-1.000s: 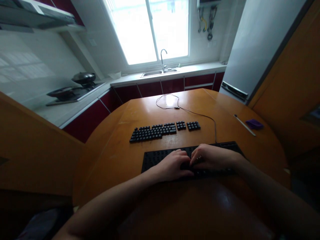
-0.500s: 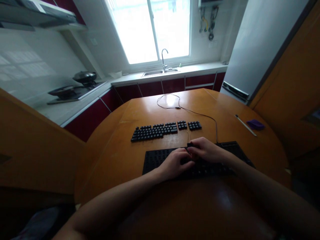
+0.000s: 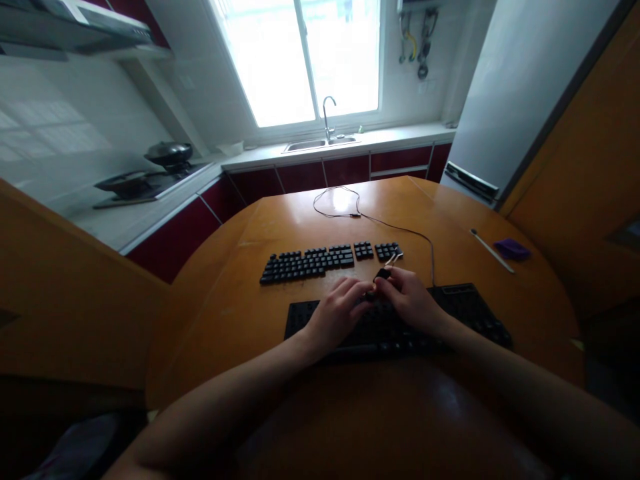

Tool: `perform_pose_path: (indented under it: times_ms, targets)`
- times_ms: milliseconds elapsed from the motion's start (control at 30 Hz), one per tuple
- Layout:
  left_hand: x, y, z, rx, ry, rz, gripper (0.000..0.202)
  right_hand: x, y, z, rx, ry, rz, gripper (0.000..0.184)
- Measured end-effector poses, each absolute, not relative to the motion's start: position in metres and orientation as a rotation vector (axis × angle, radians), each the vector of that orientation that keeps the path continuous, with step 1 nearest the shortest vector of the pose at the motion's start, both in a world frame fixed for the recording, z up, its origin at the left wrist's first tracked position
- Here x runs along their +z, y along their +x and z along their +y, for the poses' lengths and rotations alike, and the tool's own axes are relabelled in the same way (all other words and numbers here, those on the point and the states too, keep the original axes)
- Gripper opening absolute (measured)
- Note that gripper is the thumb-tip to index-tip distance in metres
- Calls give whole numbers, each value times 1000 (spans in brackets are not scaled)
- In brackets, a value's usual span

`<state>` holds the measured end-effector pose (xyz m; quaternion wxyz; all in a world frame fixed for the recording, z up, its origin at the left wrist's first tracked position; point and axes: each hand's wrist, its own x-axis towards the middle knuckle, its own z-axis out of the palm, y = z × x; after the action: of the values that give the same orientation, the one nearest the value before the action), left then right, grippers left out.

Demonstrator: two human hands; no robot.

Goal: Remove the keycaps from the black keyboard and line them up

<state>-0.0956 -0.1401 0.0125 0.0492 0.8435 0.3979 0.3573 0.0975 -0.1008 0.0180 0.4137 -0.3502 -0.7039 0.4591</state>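
Observation:
A black keyboard base (image 3: 460, 310) with most keycaps off lies on the round wooden table (image 3: 240, 347). Rows of removed black keycaps (image 3: 307, 263) are laid out beyond it. My right hand (image 3: 411, 300) is lifted over the base's far edge and pinches a thin keycap puller (image 3: 389, 267) with a black keycap on its end. My left hand (image 3: 336, 312) meets it, fingertips pinching at the same keycap. Both hands are closed.
The keyboard's thin cable (image 3: 350, 212) loops across the far side of the table. A white stick (image 3: 490, 249) and a purple object (image 3: 510, 249) lie at the right. Behind are a counter with a sink (image 3: 320, 143), a stove with a wok (image 3: 167, 155) and a fridge (image 3: 510, 100).
Both hands rose from the middle of the keyboard base and moved away from me toward its far edge. The puller and a keycap now show between the fingertips.

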Motion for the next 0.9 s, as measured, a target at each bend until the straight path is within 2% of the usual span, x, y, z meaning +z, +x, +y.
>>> perform_pose_path:
  times_ms: [167,367,500,600,733,900]
  targets:
    - [14,-96,-144,1012,2675,1253,28,16,94,-105,1074,-862,-1825,17]
    - [21,-102,-132,1095,2490,1262,19,8,92,-105,1068,-898,-1825,21]
    - [20,-132,-95,1062,2386,1621,17,3,91,-98,1107,-962,-1750,25]
    - [7,-157,-71,896,2345,1881,19,-1,90,-95,1131,-975,-1738,26]
    - [-8,-171,-61,734,2321,1991,19,-3,90,-96,1110,-973,-1766,27]
    - [-13,-174,-61,745,2283,2001,27,-1,91,-97,1124,-988,-1773,28]
